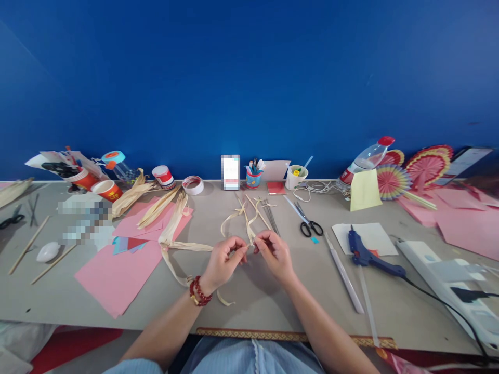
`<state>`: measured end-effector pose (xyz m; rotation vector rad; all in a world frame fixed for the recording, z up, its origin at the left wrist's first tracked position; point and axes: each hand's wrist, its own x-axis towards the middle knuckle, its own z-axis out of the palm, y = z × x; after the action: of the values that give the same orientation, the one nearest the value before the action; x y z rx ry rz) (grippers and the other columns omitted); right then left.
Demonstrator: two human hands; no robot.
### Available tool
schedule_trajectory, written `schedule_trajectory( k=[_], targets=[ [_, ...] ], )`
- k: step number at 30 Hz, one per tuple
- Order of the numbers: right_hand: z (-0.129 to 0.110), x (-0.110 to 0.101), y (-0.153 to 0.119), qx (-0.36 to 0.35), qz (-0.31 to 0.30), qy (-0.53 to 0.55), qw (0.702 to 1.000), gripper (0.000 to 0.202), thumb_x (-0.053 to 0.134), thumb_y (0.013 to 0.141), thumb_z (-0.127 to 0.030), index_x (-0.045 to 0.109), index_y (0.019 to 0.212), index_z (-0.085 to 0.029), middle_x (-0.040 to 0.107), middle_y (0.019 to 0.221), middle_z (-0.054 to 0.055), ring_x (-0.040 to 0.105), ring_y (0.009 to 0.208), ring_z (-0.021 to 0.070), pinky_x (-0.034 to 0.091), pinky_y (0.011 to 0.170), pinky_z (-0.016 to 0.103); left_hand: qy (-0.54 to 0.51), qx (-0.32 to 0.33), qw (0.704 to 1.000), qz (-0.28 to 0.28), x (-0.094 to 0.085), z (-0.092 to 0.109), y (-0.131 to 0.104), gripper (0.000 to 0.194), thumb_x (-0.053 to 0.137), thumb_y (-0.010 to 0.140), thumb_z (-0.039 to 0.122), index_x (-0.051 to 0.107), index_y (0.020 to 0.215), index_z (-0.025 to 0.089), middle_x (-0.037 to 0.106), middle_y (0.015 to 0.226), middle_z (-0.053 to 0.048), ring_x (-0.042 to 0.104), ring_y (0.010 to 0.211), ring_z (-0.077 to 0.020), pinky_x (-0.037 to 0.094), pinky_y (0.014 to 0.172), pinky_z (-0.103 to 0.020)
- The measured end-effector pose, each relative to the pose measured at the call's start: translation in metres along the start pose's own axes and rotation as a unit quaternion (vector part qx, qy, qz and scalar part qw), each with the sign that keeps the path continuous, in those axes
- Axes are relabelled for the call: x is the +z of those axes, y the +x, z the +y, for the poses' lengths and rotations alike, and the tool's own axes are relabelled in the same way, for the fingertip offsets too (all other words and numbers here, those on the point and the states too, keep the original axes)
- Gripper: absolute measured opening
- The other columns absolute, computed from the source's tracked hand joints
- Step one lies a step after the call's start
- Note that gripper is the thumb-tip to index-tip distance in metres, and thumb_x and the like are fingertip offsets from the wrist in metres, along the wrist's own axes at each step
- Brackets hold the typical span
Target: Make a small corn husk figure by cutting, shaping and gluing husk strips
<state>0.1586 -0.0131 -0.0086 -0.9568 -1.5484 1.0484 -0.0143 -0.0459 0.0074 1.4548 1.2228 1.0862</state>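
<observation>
Husk strips (pixel 248 224): located at the middle of the table (pixel 273 311), their near ends at the fingertips, their far ends spread on the table toward the wall (pixel 249 93).

Head view, the only one supplied. Left hand (pixel 229 255): thumb and forefinger pressed together, pinching the near end of the strips. Right hand (pixel 273 254): likewise pinching, just beside the left, at the same end. Whether a knot lies between the fingertips cannot be told; the fingers cover it.

Done, as far as visible: narrow strips are separated and gathered at one end. A thin stick (pixel 258 212) lies among their far ends. A scrap (pixel 225 299) lies near the left wrist.

Outstanding, in this inspector's judgement: the gathered end appears unfinished, since both hands are occupied with it, and the far ends are loose and uneven. Further material is on hand: a husk bundle (pixel 173 224), partly split, and a wider husk (pixel 132 200), both to the left.

Tools: scissors (pixel 311 227), knife (pixel 345 280) and glue gun (pixel 360 250) lie to the right, none held. Wires (pixel 271 217) lie beyond the right hand.
</observation>
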Motion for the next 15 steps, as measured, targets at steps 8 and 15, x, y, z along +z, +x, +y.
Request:
schedule_trajectory(
  k=[8,15],
  targets=[
    [0.0002,-0.0004,-0.0002,0.009,0.002,-0.005,1.000,0.018,0.055,0.095,-0.034,0.058,0.084,-0.021,0.060,0.073,0.000,0.062,0.061,0.0137,0.050,0.059,0.024,-0.044,-0.008,0.999,-0.008,-0.0013,0.0030,0.0003,0.021,0.056,0.093,0.034,0.060,0.080,0.017,0.062,0.064,0.000,0.056,0.060,-0.0121,0.045,0.060,-0.022],
    [0.0001,0.0008,-0.0012,0.014,0.002,-0.007,1.000,0.018,0.055,0.095,-0.035,0.058,0.084,-0.021,0.060,0.072,0.000,0.062,0.061,0.0143,0.050,0.059,0.024,-0.068,-0.016,0.998,-0.005,-0.0027,0.0076,-0.0001,0.024,0.057,0.092,0.037,0.060,0.078,0.017,0.062,0.063,0.000,0.056,0.059,-0.0128,0.046,0.061,-0.024]
  ],
)
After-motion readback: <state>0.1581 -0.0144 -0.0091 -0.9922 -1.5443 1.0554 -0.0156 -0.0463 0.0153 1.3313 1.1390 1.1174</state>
